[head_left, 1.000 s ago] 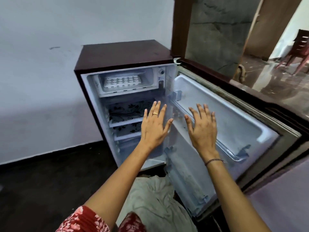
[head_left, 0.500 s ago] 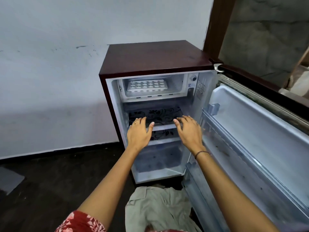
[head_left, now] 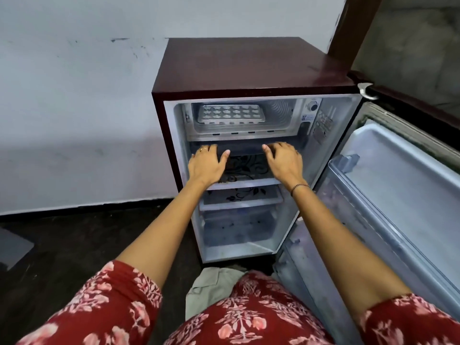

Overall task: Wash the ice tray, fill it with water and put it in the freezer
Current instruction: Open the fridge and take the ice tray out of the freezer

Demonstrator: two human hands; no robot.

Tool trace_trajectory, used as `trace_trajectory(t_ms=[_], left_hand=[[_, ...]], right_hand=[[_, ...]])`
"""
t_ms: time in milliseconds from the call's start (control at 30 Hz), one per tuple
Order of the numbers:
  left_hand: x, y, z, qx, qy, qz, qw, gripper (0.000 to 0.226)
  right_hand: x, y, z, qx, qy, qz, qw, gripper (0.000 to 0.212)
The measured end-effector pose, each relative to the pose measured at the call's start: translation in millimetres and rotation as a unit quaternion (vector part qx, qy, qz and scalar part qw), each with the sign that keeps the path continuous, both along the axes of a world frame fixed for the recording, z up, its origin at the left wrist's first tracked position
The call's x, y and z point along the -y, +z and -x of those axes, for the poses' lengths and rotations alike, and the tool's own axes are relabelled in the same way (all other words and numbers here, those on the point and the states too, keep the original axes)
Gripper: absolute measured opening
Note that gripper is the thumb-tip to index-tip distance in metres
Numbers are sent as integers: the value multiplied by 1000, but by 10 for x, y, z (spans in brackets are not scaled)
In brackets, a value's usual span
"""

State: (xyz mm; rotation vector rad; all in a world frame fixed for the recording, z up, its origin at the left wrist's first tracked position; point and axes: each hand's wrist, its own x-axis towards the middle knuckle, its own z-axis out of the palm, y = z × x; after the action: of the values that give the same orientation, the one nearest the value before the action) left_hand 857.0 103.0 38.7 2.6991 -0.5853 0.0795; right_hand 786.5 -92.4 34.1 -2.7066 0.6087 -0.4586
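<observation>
Ice tray (head_left: 231,113) lies flat inside the freezer compartment (head_left: 281,113), at the top of the small dark-red fridge (head_left: 249,68). It is white, and its rows of cells face up. No hand touches it.

Both hands are at 6 o'clock from the tray, just under the compartment. The left hand (head_left: 206,165) is at 9 o'clock and the right hand (head_left: 283,163) at 3 o'clock of a dark strip (head_left: 245,148) that runs below the compartment floor. The fingers of both hands are a little bent and lie on the ends of this strip, with the left thumb stretched toward the middle. If they really grasp the strip or only rest on it, I cannot tell. The left hand wears a ring (head_left: 203,149), and the right wrist a thin bracelet (head_left: 300,186).

Under the hands is a shelf (head_left: 244,184) with a black flower pattern. A round dial (head_left: 312,105) sits at 3 o'clock from the tray. The fridge door (head_left: 398,175) stands wide open at 3 o'clock of the fridge. A pale cloth (head_left: 211,282) lies on the floor at 6 o'clock from the fridge.
</observation>
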Motion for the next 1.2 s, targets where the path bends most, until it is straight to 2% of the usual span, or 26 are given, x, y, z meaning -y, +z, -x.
trace_trajectory(t_ms=[333,500,633,800,1033,1200], left_hand=[[417,125,-867,20,41,9,999,62],[696,-39,-1440,21,61,-16,998,66],[884,-181,-1834,9,62,-30,998,66],[966,-327,-2149,-20,97,-7,995,73],[1027,-285,-2505,18,158,-2,987,66],[1141,-302,-2602,46,192,-47,979,59]], right_hand=[[435,-80,-965,20,27,-44,998,44],[836,-293,-1652,48,27,-89,995,50],[1062,-398,-2089,78,33,-72,994,54],[1053,-489,-2464,40,39,-57,997,58],[1020,-386,-2878,-50,60,-139,987,81],[1129,-421,-3003,-33,67,-126,989,65]])
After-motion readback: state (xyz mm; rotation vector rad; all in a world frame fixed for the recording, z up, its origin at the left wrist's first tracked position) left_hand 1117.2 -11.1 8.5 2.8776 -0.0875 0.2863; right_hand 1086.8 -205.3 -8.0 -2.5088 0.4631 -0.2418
